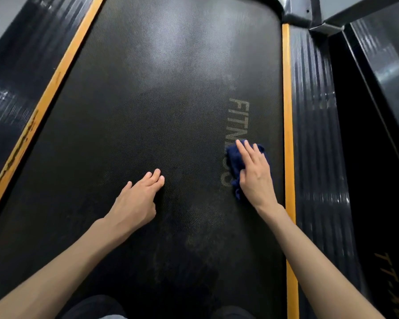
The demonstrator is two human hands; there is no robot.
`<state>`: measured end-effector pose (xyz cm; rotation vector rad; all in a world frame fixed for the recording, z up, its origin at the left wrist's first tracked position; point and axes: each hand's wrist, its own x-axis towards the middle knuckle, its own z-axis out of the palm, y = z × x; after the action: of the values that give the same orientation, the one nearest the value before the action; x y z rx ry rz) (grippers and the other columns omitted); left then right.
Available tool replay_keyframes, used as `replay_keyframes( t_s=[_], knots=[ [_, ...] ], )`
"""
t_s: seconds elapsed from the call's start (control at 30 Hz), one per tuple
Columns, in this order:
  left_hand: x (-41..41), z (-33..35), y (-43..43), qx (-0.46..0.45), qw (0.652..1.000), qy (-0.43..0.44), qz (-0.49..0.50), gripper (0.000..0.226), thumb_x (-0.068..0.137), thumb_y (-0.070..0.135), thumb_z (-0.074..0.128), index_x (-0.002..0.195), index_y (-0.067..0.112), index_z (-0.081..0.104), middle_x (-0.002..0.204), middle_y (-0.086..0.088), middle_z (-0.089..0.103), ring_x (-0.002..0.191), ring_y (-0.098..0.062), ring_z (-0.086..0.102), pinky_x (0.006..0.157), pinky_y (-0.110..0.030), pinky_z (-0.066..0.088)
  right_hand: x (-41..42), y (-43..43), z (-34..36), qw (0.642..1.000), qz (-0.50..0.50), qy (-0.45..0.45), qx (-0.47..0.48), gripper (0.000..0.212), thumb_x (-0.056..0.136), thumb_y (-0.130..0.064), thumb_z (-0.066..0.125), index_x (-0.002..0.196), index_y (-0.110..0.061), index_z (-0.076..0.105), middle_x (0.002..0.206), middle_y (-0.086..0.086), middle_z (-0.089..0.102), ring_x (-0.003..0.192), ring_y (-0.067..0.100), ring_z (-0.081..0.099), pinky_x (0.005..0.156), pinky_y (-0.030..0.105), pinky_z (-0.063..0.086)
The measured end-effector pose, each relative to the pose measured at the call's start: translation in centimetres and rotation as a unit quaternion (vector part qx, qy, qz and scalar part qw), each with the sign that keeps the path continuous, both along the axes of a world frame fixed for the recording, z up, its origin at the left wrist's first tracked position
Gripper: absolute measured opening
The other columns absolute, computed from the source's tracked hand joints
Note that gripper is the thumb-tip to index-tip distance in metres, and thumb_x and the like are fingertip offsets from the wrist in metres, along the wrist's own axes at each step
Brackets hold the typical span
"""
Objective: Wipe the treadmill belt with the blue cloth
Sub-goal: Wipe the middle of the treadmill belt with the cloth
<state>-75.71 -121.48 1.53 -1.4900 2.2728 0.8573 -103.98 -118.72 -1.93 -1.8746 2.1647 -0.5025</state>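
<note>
The right hand [255, 173] lay flat on the blue cloth [233, 162], its fingers straight and slightly fanned, pressing the bunched fabric down rather than clutching it; the thumb could not be made out. The cloth showed past the fingertips and along the hand's inner edge, crumpled, with a tail trailing back toward the wrist. The left hand [138, 199] rested bare on the treadmill belt [148, 100] near its middle, fingers held close together and nearly straight, holding nothing, well apart from the cloth. The cloth sat on the right part of the belt, covering the later letters of the grey lettering [238, 118] printed lengthwise there, and near the right orange strip [288, 134] without touching it. A matching orange strip [55, 81] ran along the left edge, worn and scuffed in places. Outside each strip lay a ribbed black side rail [318, 146], and a grey frame post [327, 19] rose at the far right corner. Dull smudges marked the belt between the forearms, and dark-clad knees [95, 305] showed at the bottom edge.
</note>
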Motion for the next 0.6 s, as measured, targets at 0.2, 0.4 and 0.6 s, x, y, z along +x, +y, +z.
replay_keyframes(
  t_s=[0.2,0.4,0.6],
  knots=[
    [0.0,0.2,-0.2,0.0,1.0,-0.004,0.002,0.072,0.088,0.002,0.041,0.15,0.023,0.01,0.157,0.011,-0.004,0.145,-0.009,-0.001,0.117,-0.041,0.012,0.9,-0.2,0.7,0.982,-0.152,-0.111,-0.028,0.039,0.085,-0.022,0.038,0.114,-0.008,0.061,0.142,0.006,0.041,0.13,0.02,0.038,0.109,0.035,0.031],
    [-0.3,0.2,0.2,-0.023,1.0,-0.015,0.006,0.069,0.089,0.007,0.04,0.15,0.024,0.011,0.157,0.011,-0.003,0.145,-0.009,0.001,0.116,-0.04,0.014,1.1,-0.1,0.1,0.999,-0.036,0.033,0.022,0.054,0.092,-0.05,0.029,0.142,-0.03,0.029,0.157,-0.006,0.01,0.145,0.015,0.002,0.115,0.052,-0.002],
    [-0.1,0.0,0.0,-0.028,0.999,-0.018,-0.001,0.068,0.09,0.007,0.039,0.15,0.025,0.011,0.157,0.012,-0.002,0.145,-0.008,0.001,0.117,-0.039,0.012,1.4,0.3,-1.9,0.991,-0.084,0.085,0.056,0.057,0.093,-0.04,0.017,0.149,-0.027,0.016,0.157,-0.006,0.01,0.145,0.017,0.003,0.115,0.052,0.004]
  ],
)
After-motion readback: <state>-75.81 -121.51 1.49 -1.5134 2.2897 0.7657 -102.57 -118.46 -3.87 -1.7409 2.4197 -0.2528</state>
